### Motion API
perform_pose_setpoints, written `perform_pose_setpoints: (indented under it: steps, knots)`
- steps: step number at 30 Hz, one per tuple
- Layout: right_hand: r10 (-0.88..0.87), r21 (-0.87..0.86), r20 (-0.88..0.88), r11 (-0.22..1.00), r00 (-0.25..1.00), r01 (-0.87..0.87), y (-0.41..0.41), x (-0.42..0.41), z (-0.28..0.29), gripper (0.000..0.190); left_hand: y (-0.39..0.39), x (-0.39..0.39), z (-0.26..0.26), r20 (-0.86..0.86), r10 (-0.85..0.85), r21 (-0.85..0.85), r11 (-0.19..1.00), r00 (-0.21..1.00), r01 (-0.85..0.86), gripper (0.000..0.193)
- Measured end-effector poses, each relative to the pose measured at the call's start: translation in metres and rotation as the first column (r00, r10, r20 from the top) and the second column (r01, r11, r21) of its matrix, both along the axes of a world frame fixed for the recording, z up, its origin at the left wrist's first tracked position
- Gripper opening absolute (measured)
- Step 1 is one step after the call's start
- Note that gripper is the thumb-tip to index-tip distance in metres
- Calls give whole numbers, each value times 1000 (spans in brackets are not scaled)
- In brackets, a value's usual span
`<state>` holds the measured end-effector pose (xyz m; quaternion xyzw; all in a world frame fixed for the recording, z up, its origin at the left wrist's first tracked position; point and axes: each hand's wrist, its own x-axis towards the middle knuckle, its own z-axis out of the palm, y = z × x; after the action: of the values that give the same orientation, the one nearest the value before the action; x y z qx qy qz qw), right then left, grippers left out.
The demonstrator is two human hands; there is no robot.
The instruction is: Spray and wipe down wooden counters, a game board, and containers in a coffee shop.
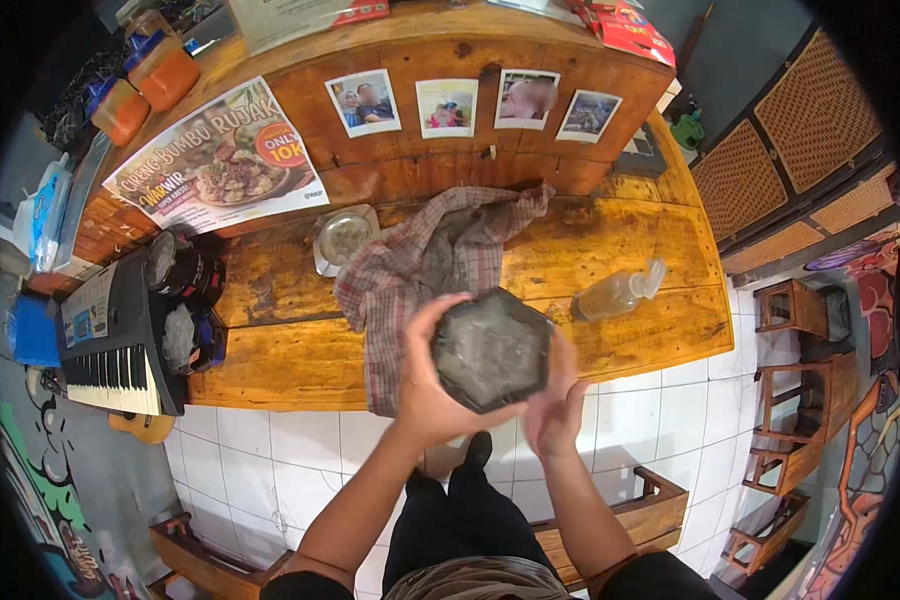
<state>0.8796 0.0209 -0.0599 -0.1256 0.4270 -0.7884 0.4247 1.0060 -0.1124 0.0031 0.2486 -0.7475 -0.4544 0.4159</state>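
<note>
A dark hexagonal container with a clouded, translucent top (493, 351) is held above the front edge of the wooden table. My left hand (431, 386) grips its left side and lower edge. Blurred, my right hand (559, 397) is at its right side; whether it grips or only touches cannot be told. Behind the container a checked grey and red cloth (450, 247) lies crumpled, its end hanging over the table's front edge. A clear pump bottle (613, 294) lies on its side to the right. A round glass dish (345, 238) rests by the cloth's left edge.
At the table's left stand similar dark containers (184, 262) (191, 337) beside an electronic keyboard (112, 337). A raised wooden shelf (480, 52) with photos and a poster (217, 157) runs behind. Wooden benches (630, 525) (217, 559) are near my legs; wooden stools (802, 390) stand right.
</note>
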Motion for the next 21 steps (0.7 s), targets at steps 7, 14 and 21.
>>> perform_pose_setpoints:
  steps: [7,14,21]
  knots:
    - [405,-357,448,898,797,-256,-21,-10,12,84,-35,33,-20,386,301,-395,908,872,-138,85]
    - [312,-295,430,935,847,-195,-28,-8,14,78,-55,71,-46,902,134,18,938,410,-346,47]
    - [216,-172,216,968,952,-181,-42,-13,16,78,3,81,37,-6,-194,13,981,981,194,40]
